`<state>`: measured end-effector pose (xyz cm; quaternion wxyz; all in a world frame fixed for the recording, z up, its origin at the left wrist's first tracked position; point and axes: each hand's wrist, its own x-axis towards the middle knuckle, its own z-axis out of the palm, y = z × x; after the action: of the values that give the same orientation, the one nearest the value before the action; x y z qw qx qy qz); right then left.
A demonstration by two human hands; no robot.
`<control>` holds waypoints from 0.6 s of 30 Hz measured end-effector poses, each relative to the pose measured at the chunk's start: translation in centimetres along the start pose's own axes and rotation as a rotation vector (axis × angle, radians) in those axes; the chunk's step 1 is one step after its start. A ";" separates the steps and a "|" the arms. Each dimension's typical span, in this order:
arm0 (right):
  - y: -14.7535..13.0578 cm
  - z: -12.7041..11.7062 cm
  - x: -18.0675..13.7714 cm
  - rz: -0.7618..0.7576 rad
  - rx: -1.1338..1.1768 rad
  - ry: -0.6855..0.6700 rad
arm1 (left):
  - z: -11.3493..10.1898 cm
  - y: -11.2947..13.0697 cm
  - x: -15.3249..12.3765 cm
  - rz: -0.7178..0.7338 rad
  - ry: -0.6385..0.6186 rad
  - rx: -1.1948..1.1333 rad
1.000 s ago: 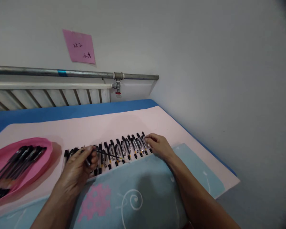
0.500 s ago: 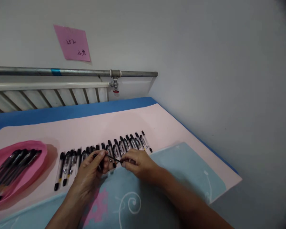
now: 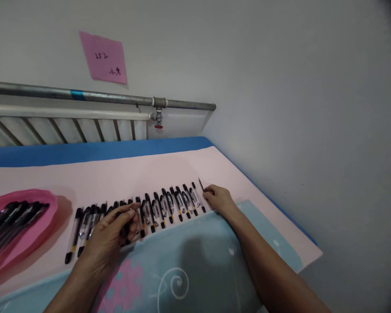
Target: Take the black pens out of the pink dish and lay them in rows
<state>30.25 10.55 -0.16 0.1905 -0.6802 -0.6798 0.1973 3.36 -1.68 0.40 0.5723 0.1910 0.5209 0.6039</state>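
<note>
A long row of black-and-clear pens (image 3: 163, 206) lies across the pink mat (image 3: 169, 167). My left hand (image 3: 112, 232) rests over the middle-left of the row, its fingers closed round a dark pen body (image 3: 126, 227). My right hand (image 3: 217, 198) is at the right end of the row. It pinches a thin dark refill (image 3: 201, 184), whose tip points up and away just beyond the last pen.
A pink tray (image 3: 35, 237) with several black pens sits at the far left. A light blue patterned cloth (image 3: 189, 269) covers the near side. Behind run a blue table edge (image 3: 84, 152), a radiator and a metal pipe (image 3: 101, 96). A wall stands close on the right.
My hands met over the middle of the row half a second ago. The right hand has since drawn away to the row's right end with the thin refill; the left stayed put.
</note>
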 end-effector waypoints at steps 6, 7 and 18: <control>0.2 0.7 -0.1 -0.058 -0.083 -0.029 | 0.0 0.0 0.0 0.025 0.026 -0.002; 0.2 0.7 -0.1 -0.063 -0.087 -0.032 | 0.0 0.1 -0.1 0.015 0.026 -0.001; 0.3 0.6 -0.2 -0.153 -0.136 -0.058 | 0.6 0.0 -0.4 -0.045 0.069 0.042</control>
<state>30.14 10.30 -0.83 0.1388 -0.6317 -0.7468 0.1550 3.95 -1.83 0.75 0.5631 0.1704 0.5571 0.5861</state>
